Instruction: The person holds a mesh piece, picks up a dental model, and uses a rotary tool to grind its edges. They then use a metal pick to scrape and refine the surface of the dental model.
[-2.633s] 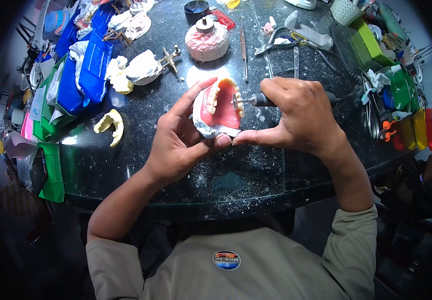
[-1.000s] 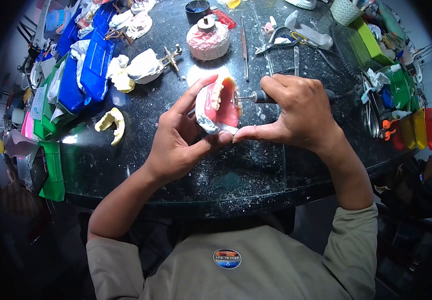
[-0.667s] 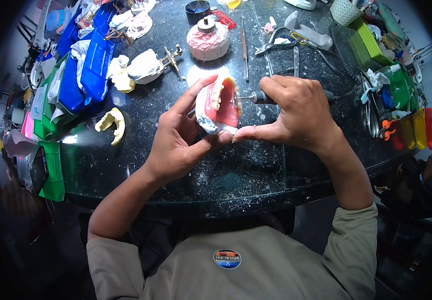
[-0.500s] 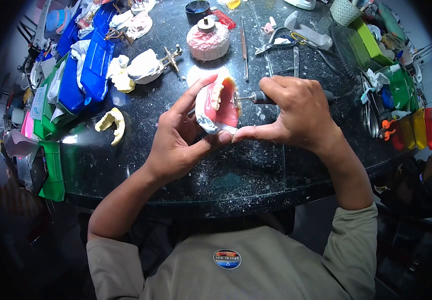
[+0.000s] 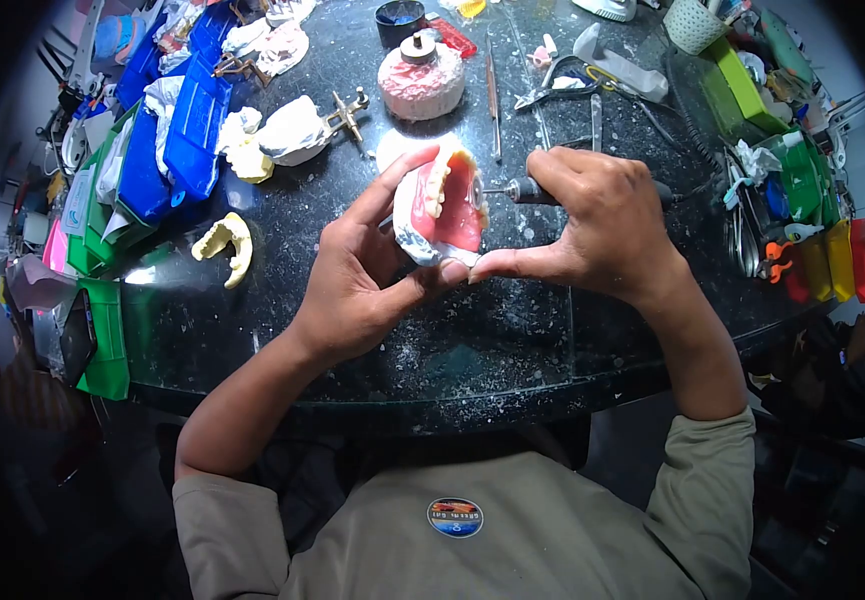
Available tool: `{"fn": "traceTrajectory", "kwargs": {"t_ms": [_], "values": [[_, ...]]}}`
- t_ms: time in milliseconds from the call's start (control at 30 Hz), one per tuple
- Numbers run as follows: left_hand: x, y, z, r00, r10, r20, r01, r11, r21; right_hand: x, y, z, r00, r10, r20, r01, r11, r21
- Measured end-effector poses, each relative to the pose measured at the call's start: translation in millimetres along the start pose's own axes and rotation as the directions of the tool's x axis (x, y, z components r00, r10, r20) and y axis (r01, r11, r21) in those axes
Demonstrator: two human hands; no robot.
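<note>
a dark speckled worktable (image 5: 472, 360) dusted with pale grit fills the view. along its far left edge stands a row of blue bins (image 5: 177, 130) and green bins (image 5: 102, 340), with more green trays (image 5: 752, 95) at the far right. at the far middle sits a round pink-and-white plaster block (image 5: 420, 82) with a knob on top, and to its left a white plaster cast on a metal articulator (image 5: 302, 125). a small yellowish dental arch cast (image 5: 224, 245) lies alone on the left of the table.

above the middle of the table, the left hand (image 5: 357, 280) grips a pink denture on its plaster model (image 5: 442, 215) (teeth facing right), index finger stretched over the top and thumb pressed under the near edge. the right hand (image 5: 602, 230) is closed around a rotary handpiece (image 5: 532, 190), its thumb tip touching the left thumb below the denture. the handpiece's small disc (image 5: 475, 192) sits against the row of teeth on the denture's right side.
</note>
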State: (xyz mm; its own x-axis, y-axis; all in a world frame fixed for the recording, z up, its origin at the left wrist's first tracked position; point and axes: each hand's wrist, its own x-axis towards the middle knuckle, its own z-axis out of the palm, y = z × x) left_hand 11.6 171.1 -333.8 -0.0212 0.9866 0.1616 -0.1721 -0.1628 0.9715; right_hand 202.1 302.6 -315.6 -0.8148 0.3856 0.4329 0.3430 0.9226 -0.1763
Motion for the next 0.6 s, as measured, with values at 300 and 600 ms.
{"fn": "traceTrajectory", "kwargs": {"t_ms": [300,600], "values": [[-1.1,1.4,0.8,0.996,-0.083,-0.046,0.082,0.996,-0.023,-0.2,0.6,1.9,0.999,-0.002,0.048,0.005,0.998,-0.062],[-0.9,-1.0,-0.6,1.0,-0.001,-0.004,0.001,1.0,-0.002,-0.1,-1.8,0.6,0.997,0.017,0.079,-0.012,0.998,-0.059]]}}
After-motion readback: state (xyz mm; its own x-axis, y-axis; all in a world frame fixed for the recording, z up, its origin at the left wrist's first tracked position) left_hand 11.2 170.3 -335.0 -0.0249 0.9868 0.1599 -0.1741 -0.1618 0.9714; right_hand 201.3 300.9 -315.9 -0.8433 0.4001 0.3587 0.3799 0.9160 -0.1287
